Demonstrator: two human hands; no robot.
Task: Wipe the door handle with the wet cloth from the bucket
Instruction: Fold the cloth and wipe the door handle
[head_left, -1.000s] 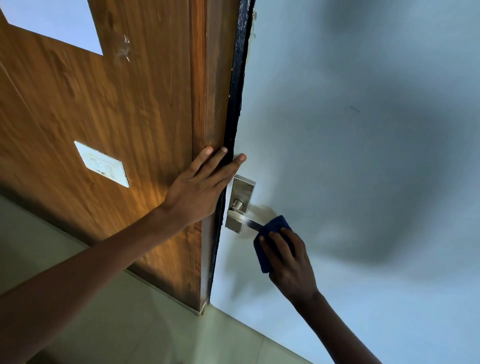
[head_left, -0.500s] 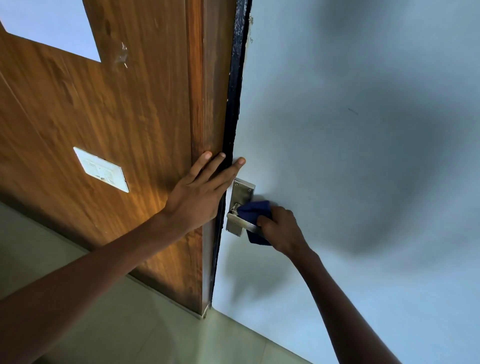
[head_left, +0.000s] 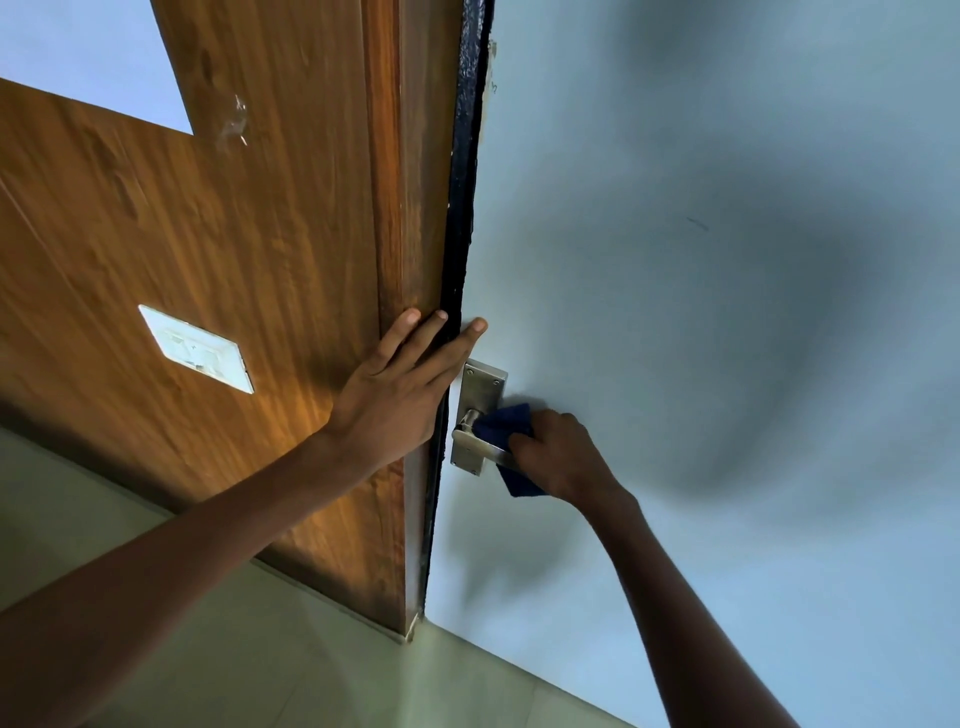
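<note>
Cloth in right hand on handle

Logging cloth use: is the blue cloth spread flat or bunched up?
Bunched. The blue cloth is gathered in the right hand around the lever handle, showing above and below the fingers.

No readable text, brand, number or sign anywhere in view. Faint marks on the white switch plate set in the wooden panel, possibly symbols, too blurred to make out. Nothing legible on the metal handle backplate.
</note>
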